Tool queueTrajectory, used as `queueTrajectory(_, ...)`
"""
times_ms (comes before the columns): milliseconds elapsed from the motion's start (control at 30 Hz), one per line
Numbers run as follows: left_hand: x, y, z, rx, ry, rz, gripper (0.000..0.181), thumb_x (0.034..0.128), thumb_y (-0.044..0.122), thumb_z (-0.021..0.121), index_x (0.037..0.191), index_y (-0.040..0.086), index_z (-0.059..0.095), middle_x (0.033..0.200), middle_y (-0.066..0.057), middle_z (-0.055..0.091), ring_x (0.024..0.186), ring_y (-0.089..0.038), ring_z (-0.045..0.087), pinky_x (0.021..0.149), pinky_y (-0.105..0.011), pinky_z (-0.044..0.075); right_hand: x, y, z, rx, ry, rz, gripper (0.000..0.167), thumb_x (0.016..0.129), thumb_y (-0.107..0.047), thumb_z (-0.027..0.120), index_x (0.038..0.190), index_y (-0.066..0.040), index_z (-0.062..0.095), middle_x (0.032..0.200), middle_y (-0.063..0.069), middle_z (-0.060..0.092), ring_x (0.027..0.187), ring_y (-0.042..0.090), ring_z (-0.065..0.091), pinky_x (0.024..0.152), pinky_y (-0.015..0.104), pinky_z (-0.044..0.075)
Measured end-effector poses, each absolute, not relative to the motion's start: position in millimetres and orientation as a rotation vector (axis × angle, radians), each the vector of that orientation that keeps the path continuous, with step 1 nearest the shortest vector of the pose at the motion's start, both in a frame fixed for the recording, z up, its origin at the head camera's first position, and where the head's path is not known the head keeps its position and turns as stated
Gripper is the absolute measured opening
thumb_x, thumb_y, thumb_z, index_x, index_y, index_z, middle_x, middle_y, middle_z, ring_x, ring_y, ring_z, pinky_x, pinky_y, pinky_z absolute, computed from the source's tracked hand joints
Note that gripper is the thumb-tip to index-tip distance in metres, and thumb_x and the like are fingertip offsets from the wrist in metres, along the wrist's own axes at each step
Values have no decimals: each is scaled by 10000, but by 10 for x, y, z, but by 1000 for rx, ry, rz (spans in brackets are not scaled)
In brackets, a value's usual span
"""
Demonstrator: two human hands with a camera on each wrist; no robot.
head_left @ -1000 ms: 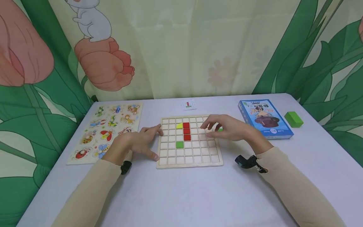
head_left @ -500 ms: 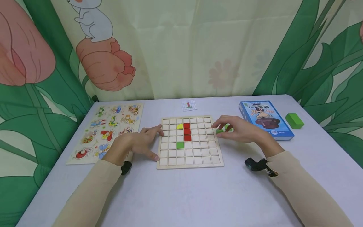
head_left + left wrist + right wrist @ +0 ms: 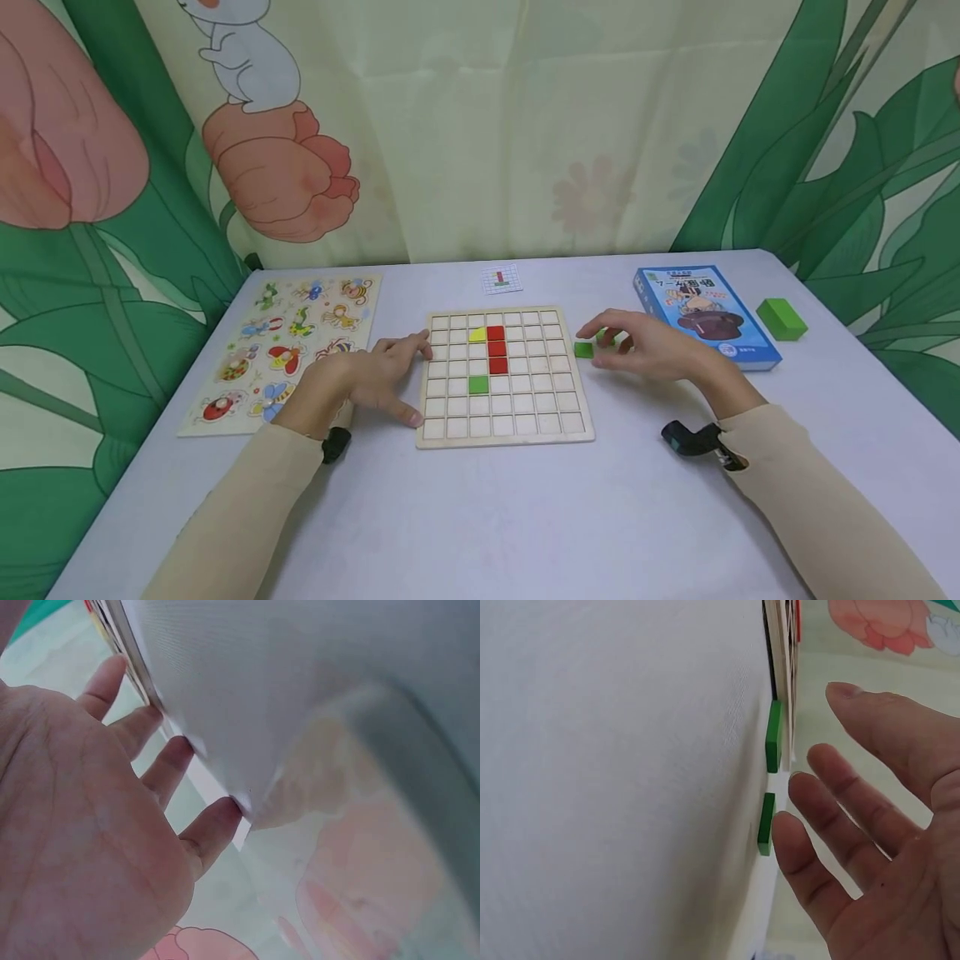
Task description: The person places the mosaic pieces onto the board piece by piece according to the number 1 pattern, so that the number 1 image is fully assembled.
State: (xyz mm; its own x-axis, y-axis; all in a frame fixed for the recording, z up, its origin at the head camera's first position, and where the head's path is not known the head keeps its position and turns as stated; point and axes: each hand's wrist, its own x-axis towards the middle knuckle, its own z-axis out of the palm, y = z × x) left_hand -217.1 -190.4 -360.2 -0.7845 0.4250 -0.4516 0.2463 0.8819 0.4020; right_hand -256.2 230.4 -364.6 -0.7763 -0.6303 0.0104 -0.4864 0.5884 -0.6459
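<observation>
A wooden grid board (image 3: 540, 421) lies flat in the middle of the table. Set in its cells are a column of red squares (image 3: 497, 349), a yellow piece (image 3: 477, 335) with a slanted side and a green square (image 3: 478, 384). My left hand (image 3: 375, 375) rests at the board's left edge, thumb and fingers spread. Just right of the board, my right hand (image 3: 647, 346) hovers by two loose green tiles, holding nothing. The nearer tile (image 3: 775, 736) shows in the right wrist view beside the farther one (image 3: 766, 823); in the head view the fingers partly cover one.
Behind the board lies a small grid card (image 3: 501, 279) with a red and green pattern. An insect picture board (image 3: 255, 400) is at the left, under my left forearm. A blue box (image 3: 708, 312) and a green block (image 3: 782, 319) stand at the right.
My right hand has moved right, from over the board's right columns to the loose green tiles beside it. My left hand stays at the board's left edge.
</observation>
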Motion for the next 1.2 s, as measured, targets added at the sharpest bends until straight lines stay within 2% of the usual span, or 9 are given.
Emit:
queueTrajectory(267, -2166, -1902, -3597, 467, 2495, 436, 1002, 739, 531, 894, 1476, 285, 260, 1725, -87, 26, 1545, -354, 139, 1157, -622, 288, -2560, 2336, -3696, -905, 2623, -891, 412, 932, -188, 780, 1321, -195, 645, 1205, 5, 676, 940, 177, 631, 828, 312, 535)
queueTrajectory(500, -2161, -1901, -3595, 459, 2496, 433, 1052, 746, 521, 893, 1523, 295, 220, 1721, -92, 29, 1543, -353, 146, 1152, -625, 294, -2573, 2314, -3739, -869, 2637, -816, 431, 930, -169, 776, 1337, -199, 640, 1179, 5, 659, 934, 183, 611, 805, 342, 502)
queueTrajectory(800, -2194, -1892, -3595, 486, 2518, 420, 1039, 744, 542, 887, 1516, 305, 232, 1730, -47, 5, 1549, -345, 143, 1147, -624, 303, -2574, 2273, -3684, -906, 2658, -693, 340, 908, -87, 771, 1228, -184, 708, 1037, -10, 661, 881, 173, 579, 778, 346, 492)
queueTrajectory(1200, -2177, -1900, -3613, 478, 2532, 383, 1082, 725, 572, 884, 1535, 308, 217, 1736, -29, -3, 1549, -362, 149, 1140, -648, 304, -2536, 2342, -3693, -928, 2614, -811, 325, 999, -78, 661, 1316, -150, 643, 1184, -7, 670, 986, 176, 615, 848, 342, 514)
